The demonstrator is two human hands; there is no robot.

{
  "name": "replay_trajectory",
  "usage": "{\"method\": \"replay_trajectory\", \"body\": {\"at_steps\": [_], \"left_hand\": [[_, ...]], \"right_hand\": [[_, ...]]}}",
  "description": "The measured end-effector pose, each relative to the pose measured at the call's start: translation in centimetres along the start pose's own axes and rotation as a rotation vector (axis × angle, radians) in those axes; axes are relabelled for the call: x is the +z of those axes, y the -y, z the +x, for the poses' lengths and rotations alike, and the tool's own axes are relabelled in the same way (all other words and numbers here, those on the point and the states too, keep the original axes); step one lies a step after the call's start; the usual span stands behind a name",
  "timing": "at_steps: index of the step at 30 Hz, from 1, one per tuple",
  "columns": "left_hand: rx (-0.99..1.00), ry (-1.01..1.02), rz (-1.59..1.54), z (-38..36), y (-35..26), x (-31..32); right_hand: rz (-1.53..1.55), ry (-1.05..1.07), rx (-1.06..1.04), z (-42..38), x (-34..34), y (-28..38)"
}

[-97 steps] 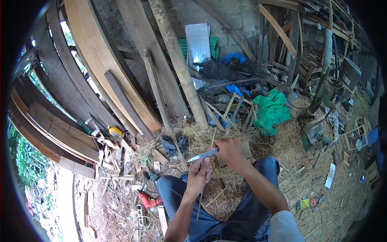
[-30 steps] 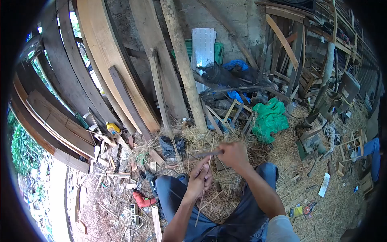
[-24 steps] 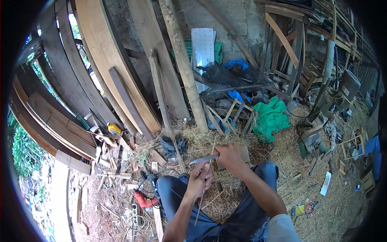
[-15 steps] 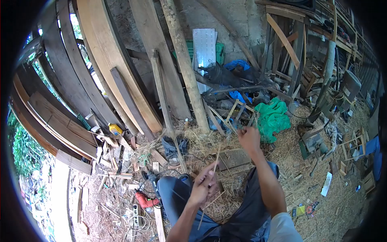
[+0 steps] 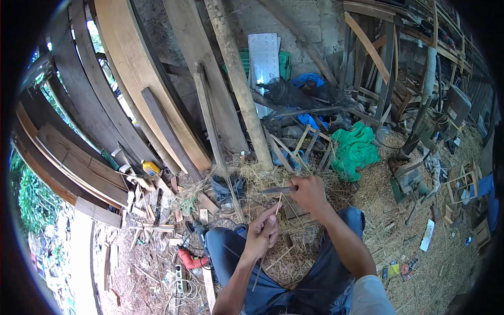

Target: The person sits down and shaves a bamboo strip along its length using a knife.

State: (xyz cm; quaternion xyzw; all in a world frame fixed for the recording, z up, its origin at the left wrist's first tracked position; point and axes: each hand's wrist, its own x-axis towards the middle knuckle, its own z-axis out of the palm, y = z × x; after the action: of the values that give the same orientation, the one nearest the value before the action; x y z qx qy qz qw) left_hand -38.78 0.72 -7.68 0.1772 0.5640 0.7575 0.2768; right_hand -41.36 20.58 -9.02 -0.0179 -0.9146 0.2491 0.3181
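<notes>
Between the knees, my left hand (image 5: 262,232) is closed round a thin wooden stick (image 5: 278,206), which slants up past the fingers and down toward the lap. Higher and to the right, my right hand (image 5: 310,193) grips the handle of a knife (image 5: 279,190). The blade points left and lies at or just above the stick's upper tip; whether they touch is unclear. A wooden block (image 5: 294,209) rests on the floor behind the hands, partly hidden by the right one.
Long planks (image 5: 153,89) lean at the left and a pole (image 5: 239,79) stands ahead. A red drill (image 5: 191,260) and a power strip (image 5: 180,279) lie left of the legs. Green plastic (image 5: 355,152) lies ahead right. Straw and shavings cover the floor.
My right hand has moved left and slightly down, and the knife now shows clearly near the stick's tip. My left hand has shifted slightly left, still holding the stick.
</notes>
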Motion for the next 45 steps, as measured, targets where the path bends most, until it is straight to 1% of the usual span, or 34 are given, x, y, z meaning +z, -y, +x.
{"method": "replay_trajectory", "body": {"at_steps": [2,4,6,7,9,10,11,12,13,14,15,16,18,19,21,22,24,25,27,29,30,32,33,34,36,37,39,41,43,45], "left_hand": [[0.018,-0.014,0.014,0.2,0.2,0.2],[0.029,-0.102,0.081,0.3,0.4,0.5],[0.019,-0.092,0.102,0.4,0.3,0.4],[0.009,-0.084,0.125,0.4,0.2,0.3],[-0.021,-0.108,0.101,0.4,0.4,0.1],[-0.039,-0.129,0.072,0.6,0.2,0.2],[-0.038,-0.102,-0.010,0.3,-0.3,0.2],[-0.036,-0.097,-0.011,0.2,-0.3,0.3],[-0.011,-0.053,0.072,-0.3,0.0,0.3],[0.015,-0.011,0.154,-0.8,0.3,0.3],[0.023,-0.028,0.126,-0.9,0.9,0.5],[0.026,-0.030,0.127,-0.8,1.1,0.2],[0.095,-0.157,0.136,-0.1,1.1,0.0],[0.083,-0.146,0.159,0.2,0.6,-0.3],[0.060,-0.151,0.155,0.7,0.9,-0.2],[0.035,-0.157,0.163,0.7,0.8,-0.2],[0.053,-0.114,0.184,0.6,0.5,0.1],[0.047,-0.127,0.162,0.5,0.4,0.1],[0.045,-0.138,0.133,-0.1,0.5,0.6],[0.048,0.013,0.284,-1.6,0.8,1.4],[0.046,0.008,0.289,-1.9,1.1,1.5],[0.114,-0.080,0.310,-1.6,1.5,1.9],[0.168,-0.147,0.394,-1.1,0.9,1.7],[0.174,-0.146,0.383,-0.7,0.8,1.5],[0.102,-0.136,0.240,0.0,1.0,0.7],[0.122,-0.148,0.236,0.3,1.1,0.6],[0.132,-0.147,0.281,0.7,1.8,0.2],[0.143,-0.138,0.321,0.8,2.0,0.1],[0.090,-0.132,0.261,0.8,1.9,-0.1],[0.063,-0.129,0.233,0.9,1.6,-0.1]], "right_hand": [[-0.031,0.027,-0.041,-0.2,-0.6,0.9],[-0.065,0.055,-0.079,-0.7,-0.3,1.6],[-0.054,0.070,-0.175,-1.3,0.7,2.0],[-0.051,0.070,-0.171,-1.3,1.0,1.8],[-0.146,0.138,-0.057,-1.3,1.4,1.2],[-0.145,0.140,-0.057,-1.0,1.3,0.8],[-0.131,0.111,0.016,-0.4,0.9,0.1],[-0.117,0.082,0.091,0.1,0.5,-0.8],[-0.117,0.080,0.093,0.5,0.3,-2.2],[-0.205,-0.013,0.156,0.9,0.4,-3.7],[-0.292,-0.107,0.217,1.3,0.2,-4.1],[-0.290,-0.108,0.214,1.2,0.4,-4.1],[-0.071,-0.118,0.343,0.7,0.1,-3.8],[-0.077,-0.115,0.337,0.4,-0.5,-2.7],[-0.020,0.202,0.048,-0.8,-0.7,0.0],[-0.018,0.202,0.051,-1.1,-0.1,0.8],[0.012,0.256,-0.043,-1.4,0.8,2.0],[0.016,0.253,-0.039,-1.2,0.6,2.1],[-0.060,0.182,0.272,0.1,-0.3,1.5],[-0.190,0.079,0.307,1.0,0.5,-3.0],[-0.184,0.080,0.307,1.0,0.2,-3.8],[0.001,-0.048,0.452,1.5,-0.5,-4.8],[-0.007,-0.049,0.442,1.6,-0.6,-4.6],[0.008,-0.026,0.328,1.1,-0.5,-4.1],[0.046,0.021,0.112,-0.3,0.4,-2.7],[0.049,0.022,0.115,-0.8,0.5,-1.5],[-0.026,0.182,-0.193,-1.5,0.7,0.8],[-0.008,0.148,-0.169,-1.2,0.6,1.5],[0.008,0.120,-0.147,-1.3,0.7,1.6],[-0.019,0.100,-0.062,-1.3,1.4,1.4]]}}
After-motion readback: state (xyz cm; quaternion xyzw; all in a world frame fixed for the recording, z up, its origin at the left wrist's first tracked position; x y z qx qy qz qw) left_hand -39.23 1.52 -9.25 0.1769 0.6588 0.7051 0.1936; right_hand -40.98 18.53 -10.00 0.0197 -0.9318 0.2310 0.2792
